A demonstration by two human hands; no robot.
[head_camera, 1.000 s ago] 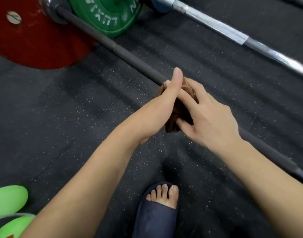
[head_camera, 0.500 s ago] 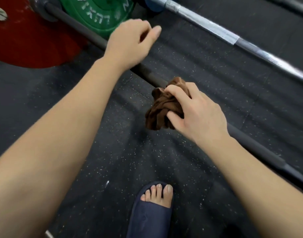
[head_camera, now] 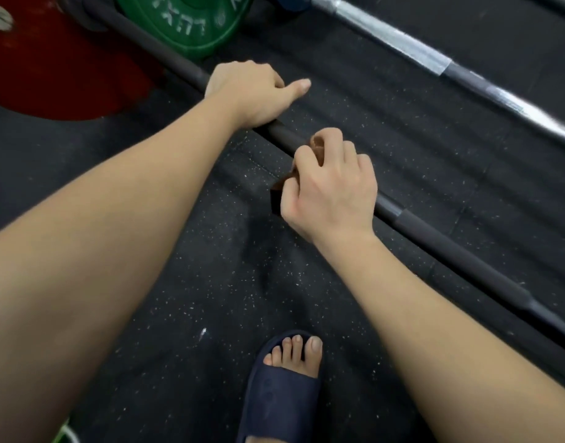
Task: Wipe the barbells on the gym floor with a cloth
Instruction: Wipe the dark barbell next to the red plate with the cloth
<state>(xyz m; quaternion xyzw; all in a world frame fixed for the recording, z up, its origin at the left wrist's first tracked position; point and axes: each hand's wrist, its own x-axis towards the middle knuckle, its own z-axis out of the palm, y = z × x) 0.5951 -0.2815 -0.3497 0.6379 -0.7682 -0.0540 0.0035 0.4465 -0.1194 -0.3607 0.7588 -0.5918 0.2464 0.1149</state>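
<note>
Head view: dark barbell (head_camera: 460, 260) mid-wipe, I judge.
Left grip (head_camera: 246, 91) clasps its shaft; right grip (head_camera: 332, 187), just beside, pinches cloth (head_camera: 318, 148) to it; silver barbell (head_camera: 402, 43) remains.

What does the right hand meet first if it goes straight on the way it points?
Most likely the left hand, holding the same black barbell just ahead of the right hand and its brown cloth; only a short bare stretch lies between.

Left hand (head_camera: 246, 91) dropped onto bar (head_camera: 450, 251); cloth (head_camera: 282, 184) now pressed against it
</note>
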